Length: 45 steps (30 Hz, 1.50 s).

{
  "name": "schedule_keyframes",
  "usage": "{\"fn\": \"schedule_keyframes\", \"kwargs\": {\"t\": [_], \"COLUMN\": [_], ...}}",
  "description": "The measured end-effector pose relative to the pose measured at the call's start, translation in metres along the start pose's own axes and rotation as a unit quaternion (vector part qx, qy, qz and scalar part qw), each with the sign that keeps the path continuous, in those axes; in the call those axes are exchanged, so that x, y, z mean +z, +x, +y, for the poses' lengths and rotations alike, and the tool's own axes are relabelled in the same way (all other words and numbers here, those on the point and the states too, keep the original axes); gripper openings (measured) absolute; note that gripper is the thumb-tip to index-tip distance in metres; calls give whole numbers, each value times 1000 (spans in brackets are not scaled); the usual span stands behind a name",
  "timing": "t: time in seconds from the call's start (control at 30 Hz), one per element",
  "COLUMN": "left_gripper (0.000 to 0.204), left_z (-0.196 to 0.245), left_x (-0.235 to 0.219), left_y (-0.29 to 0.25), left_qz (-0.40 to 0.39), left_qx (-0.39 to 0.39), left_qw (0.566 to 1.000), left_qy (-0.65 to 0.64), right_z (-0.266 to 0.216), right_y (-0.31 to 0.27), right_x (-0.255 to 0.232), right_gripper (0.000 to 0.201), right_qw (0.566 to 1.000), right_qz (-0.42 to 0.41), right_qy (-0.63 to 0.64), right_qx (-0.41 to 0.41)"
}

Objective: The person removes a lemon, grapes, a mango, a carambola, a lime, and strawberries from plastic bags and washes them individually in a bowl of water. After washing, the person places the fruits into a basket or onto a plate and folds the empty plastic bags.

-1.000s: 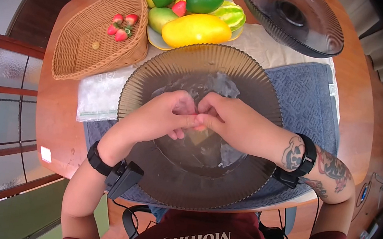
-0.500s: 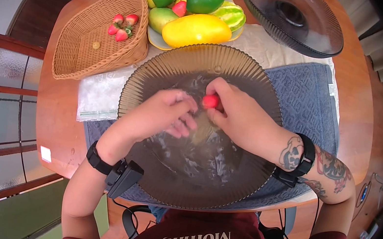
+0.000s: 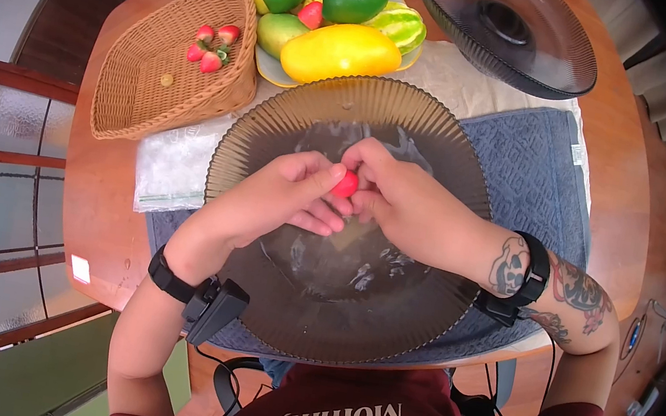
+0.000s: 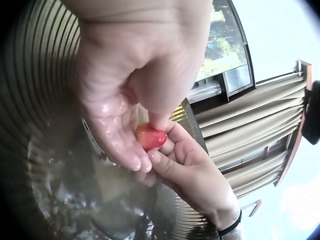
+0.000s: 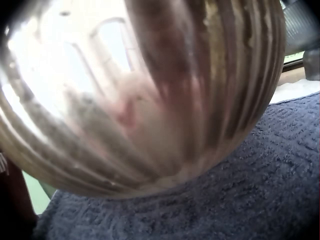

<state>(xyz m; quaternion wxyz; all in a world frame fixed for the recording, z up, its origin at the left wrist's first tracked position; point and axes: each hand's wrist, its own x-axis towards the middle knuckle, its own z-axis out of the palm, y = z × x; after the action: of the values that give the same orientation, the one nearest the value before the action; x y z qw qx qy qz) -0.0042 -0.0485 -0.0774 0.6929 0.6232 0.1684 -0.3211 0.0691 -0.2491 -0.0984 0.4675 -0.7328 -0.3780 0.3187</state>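
Observation:
A small red fruit [image 3: 345, 184], with a paler yellowish side in the left wrist view [image 4: 150, 136], is held between both hands over a ribbed, smoky glass bowl [image 3: 276, 126] with water in it. The left hand [image 3: 282, 200] pinches it with the thumb, its other fingers stretched below and wet. From the other side the fingertips of the right hand [image 3: 415, 207] touch the fruit. The right wrist view shows the bowl's ribbed outer wall [image 5: 175, 115], with the right hand hidden or only blurred through the glass.
Strawberries [image 3: 210, 61] lie in a wicker basket [image 3: 140, 84] at the back left. Behind the bowl stands a plate of fruit with a yellow melon [image 3: 340, 54]. A second glass bowl [image 3: 543, 67] is at the back right. A blue towel [image 3: 528, 168] lies under the bowl.
The hands came apart half a second ago, with the red fruit in the right hand. They now meet again and the left thumb is on the fruit.

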Motion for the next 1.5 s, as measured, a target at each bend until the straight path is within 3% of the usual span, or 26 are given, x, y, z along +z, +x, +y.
{"fn": "schedule_keyframes", "kwargs": {"t": [0.07, 0.13, 0.17, 0.23, 0.27, 0.33, 0.4, 0.5, 0.57, 0.7, 0.77, 0.93, 1.1, 1.2, 1.27, 1.3, 1.37, 1.4, 1.47, 1.5], "left_gripper": [41, 39, 39, 36, 36, 33, 31, 30, 30, 33, 35, 38, 41, 41, 40, 39, 37, 37, 37, 38], "left_z": [0, 1, 0, -4, -4, -6, -6, -6, -6, -6, -4, -2, 3, -4, -7, -7, -6, -6, -2, 3], "left_x": [2, 3, 2, -1, -2, -2, -2, -3, -5, -5, -4, -4, -4, -6, -6, -4, -1, 0, 2, 5], "left_y": [0, 0, 1, 3, 3, 1, 1, 2, 3, 3, 2, 1, -1, 3, 4, 5, 5, 5, 2, -2], "left_qz": [13, 55, 55, 56, 56, 21, 26, 27, 24, 60, 59, 88, 69, 68, 72, 82, 92, 80, 69, 52], "left_qx": [16, 10, 9, -22, -21, -18, -14, -17, -25, 4, 7, -13, -25, -2, 22, 21, 19, 12, 6, -35], "left_qw": [1000, 998, 998, 992, 992, 995, 995, 996, 997, 993, 992, 986, 985, 987, 991, 993, 994, 994, 995, 993], "left_qy": [-11, 13, 13, 111, 111, 99, 92, 80, 76, 102, 107, 139, 156, 145, 115, 87, 59, 68, 77, 102], "right_z": [-5, -12, -8, -1, -1, -3, -5, -15, -10, -8, -3, -10, -7, -6, -5, -5, -7, -9, -14, -15], "right_y": [0, -1, -3, -7, -7, -6, -6, -6, -3, -2, -1, 0, 0, 0, -1, -2, -5, -5, -4, -3], "right_x": [-2, -6, -3, 7, 5, 2, 1, -3, -1, 0, 4, -1, 0, -2, -1, -1, -2, -3, -5, -6], "right_gripper": [25, 30, 30, 34, 34, 34, 31, 29, 29, 26, 22, 19, 18, 20, 22, 22, 26, 26, 29, 27], "right_qw": [1000, 985, 984, 984, 984, 993, 994, 990, 997, 998, 999, 998, 998, 996, 985, 985, 981, 981, 986, 982], "right_qz": [11, 51, 51, 125, 125, -63, -71, -110, -51, -34, 8, 8, 16, 46, 134, 134, 48, 48, -95, -116], "right_qy": [-2, -42, -42, -125, -125, -92, -85, -78, -26, -49, -41, -62, -54, -73, -111, -111, -181, -181, -91, -100], "right_qx": [6, 162, 163, -3, -3, 23, -13, 46, 52, 24, -32, -16, 5, 10, 17, 18, 55, 55, 106, 114]}}
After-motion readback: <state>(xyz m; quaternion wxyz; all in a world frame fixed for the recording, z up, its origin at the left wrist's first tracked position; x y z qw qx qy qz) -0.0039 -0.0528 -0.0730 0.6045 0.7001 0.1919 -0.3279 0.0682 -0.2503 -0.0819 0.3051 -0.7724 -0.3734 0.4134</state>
